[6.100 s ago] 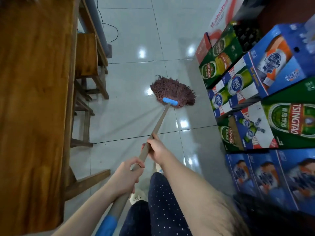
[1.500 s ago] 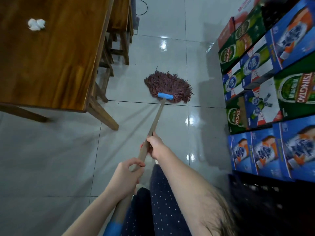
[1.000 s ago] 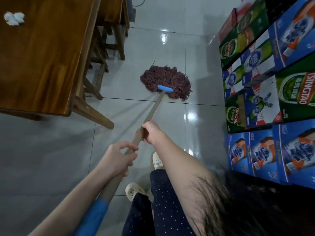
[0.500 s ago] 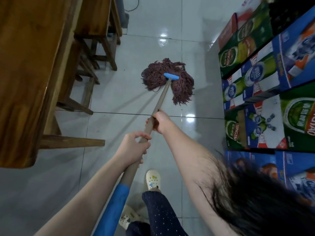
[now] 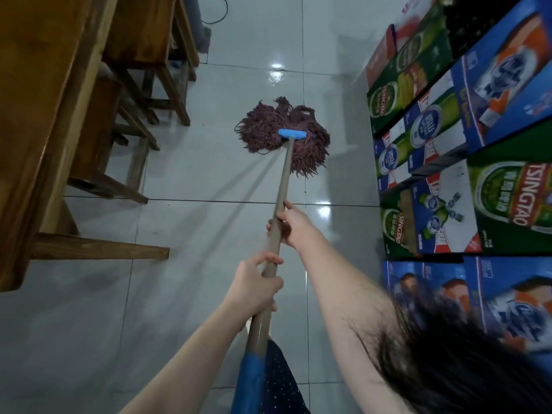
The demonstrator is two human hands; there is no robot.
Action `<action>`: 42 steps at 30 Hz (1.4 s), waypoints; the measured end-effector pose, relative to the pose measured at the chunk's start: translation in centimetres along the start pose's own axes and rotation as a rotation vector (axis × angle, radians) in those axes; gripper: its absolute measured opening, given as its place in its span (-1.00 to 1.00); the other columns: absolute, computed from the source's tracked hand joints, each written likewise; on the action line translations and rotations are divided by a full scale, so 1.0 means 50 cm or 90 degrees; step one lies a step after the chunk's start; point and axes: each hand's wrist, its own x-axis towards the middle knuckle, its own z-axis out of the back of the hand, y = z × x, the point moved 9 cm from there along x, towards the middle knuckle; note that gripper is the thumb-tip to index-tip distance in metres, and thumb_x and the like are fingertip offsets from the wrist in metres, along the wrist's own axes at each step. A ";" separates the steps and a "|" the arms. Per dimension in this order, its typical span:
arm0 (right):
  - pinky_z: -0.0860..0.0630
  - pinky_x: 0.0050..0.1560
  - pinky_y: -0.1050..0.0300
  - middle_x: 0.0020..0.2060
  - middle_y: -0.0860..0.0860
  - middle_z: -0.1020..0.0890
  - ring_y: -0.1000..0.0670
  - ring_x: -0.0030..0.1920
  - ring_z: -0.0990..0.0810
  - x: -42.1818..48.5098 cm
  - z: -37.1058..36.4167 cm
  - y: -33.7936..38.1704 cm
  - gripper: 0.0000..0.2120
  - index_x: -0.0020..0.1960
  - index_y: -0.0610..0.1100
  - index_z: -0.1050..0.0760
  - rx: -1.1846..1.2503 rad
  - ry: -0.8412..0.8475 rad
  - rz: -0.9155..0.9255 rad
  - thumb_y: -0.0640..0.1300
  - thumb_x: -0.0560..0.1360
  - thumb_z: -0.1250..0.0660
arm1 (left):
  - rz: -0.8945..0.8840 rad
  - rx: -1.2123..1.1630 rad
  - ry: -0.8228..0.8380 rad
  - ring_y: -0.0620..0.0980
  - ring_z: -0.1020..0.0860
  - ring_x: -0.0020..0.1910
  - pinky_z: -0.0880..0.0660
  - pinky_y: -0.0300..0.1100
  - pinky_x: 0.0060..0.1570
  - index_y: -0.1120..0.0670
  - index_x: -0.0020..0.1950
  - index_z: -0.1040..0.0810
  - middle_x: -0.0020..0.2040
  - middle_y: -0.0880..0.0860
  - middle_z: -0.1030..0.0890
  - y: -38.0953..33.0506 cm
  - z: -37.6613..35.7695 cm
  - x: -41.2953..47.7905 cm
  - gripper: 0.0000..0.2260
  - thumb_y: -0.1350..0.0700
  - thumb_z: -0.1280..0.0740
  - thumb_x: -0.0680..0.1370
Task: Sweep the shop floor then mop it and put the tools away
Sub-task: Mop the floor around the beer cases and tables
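Note:
A mop with a brown-purple string head (image 5: pixel 283 132) and a blue clamp (image 5: pixel 292 134) lies spread on the glossy grey tile floor (image 5: pixel 209 180). Its tan handle (image 5: pixel 283 180) runs back towards me and ends in a blue grip at the bottom of the view. My right hand (image 5: pixel 294 224) grips the handle further down its length. My left hand (image 5: pixel 254 286) grips it closer to me, just behind the right one. Both arms are stretched forward.
A wooden table (image 5: pixel 38 115) and wooden stools (image 5: pixel 140 49) stand on the left, their legs reaching onto the tiles. Stacked beer cartons (image 5: pixel 466 144) line the right side. A black cable (image 5: pixel 219 13) lies at the far wall. Dark hair (image 5: pixel 454 354) hangs bottom right.
The mop head has been pushed forward along the aisle between table and cartons, its strings spreading out. I have stepped forward, and my hands keep their grip on the handle.

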 end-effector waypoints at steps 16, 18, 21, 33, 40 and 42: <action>-0.46 -0.30 0.04 -0.29 -0.11 -0.51 -0.08 -0.37 -0.46 -0.271 0.219 -0.407 -0.57 0.38 -0.02 -0.42 -0.012 0.000 0.033 -0.35 0.60 -0.08 | -0.035 -0.008 0.022 0.03 -0.43 -0.61 -0.47 -0.18 -0.52 -0.04 -0.11 -0.52 -0.24 0.18 -0.48 0.354 -0.153 -0.342 -0.75 0.32 -0.32 0.40; -0.48 -0.29 0.05 -0.27 -0.11 -0.53 -0.08 -0.37 -0.48 -0.307 0.253 -0.475 -0.57 0.37 -0.03 -0.43 -0.013 0.001 0.034 -0.35 0.59 -0.09 | -0.029 -0.012 0.031 0.06 -0.44 -0.57 -0.50 -0.11 -0.45 -0.02 -0.07 -0.52 -0.28 0.18 -0.48 0.413 -0.179 -0.398 -0.74 0.33 -0.28 0.39; -0.52 -0.25 0.03 -0.23 -0.11 -0.56 -0.08 -0.35 -0.49 -0.366 0.318 -0.573 -0.59 0.32 -0.01 -0.47 0.001 -0.012 0.027 -0.34 0.59 -0.11 | -0.019 0.001 0.055 0.02 -0.42 -0.60 -0.48 -0.15 -0.48 0.02 -0.02 -0.51 -0.31 0.15 -0.47 0.481 -0.229 -0.485 -0.70 0.34 -0.23 0.38; -0.50 -0.29 0.03 -0.25 -0.17 -0.54 -0.10 -0.34 -0.49 -0.434 0.461 -0.661 -0.57 0.41 -0.07 -0.38 0.043 -0.058 0.040 -0.35 0.60 -0.09 | 0.002 0.032 0.094 -0.02 -0.43 -0.64 -0.41 -0.27 -0.57 0.00 0.02 -0.49 -0.31 0.14 -0.49 0.532 -0.334 -0.581 -0.68 0.34 -0.21 0.39; -0.45 -0.33 0.05 -0.18 -0.11 -0.52 -0.08 -0.37 -0.48 -0.367 0.456 -0.565 -0.57 0.44 -0.06 -0.33 0.032 -0.059 0.022 -0.33 0.62 -0.07 | -0.013 0.050 0.072 -0.04 -0.38 -0.65 -0.40 -0.27 -0.59 0.06 -0.08 -0.53 -0.45 0.05 -0.47 0.443 -0.332 -0.490 -0.75 0.37 -0.23 0.41; -0.44 -0.34 0.05 -0.19 -0.10 -0.51 -0.07 -0.38 -0.47 -0.340 0.449 -0.521 -0.56 0.45 -0.06 -0.33 0.024 -0.057 0.020 -0.34 0.62 -0.06 | -0.012 0.055 0.061 -0.07 -0.35 -0.71 -0.35 -0.31 -0.64 0.06 -0.12 -0.52 -0.52 0.03 -0.44 0.403 -0.329 -0.456 -0.75 0.39 -0.22 0.41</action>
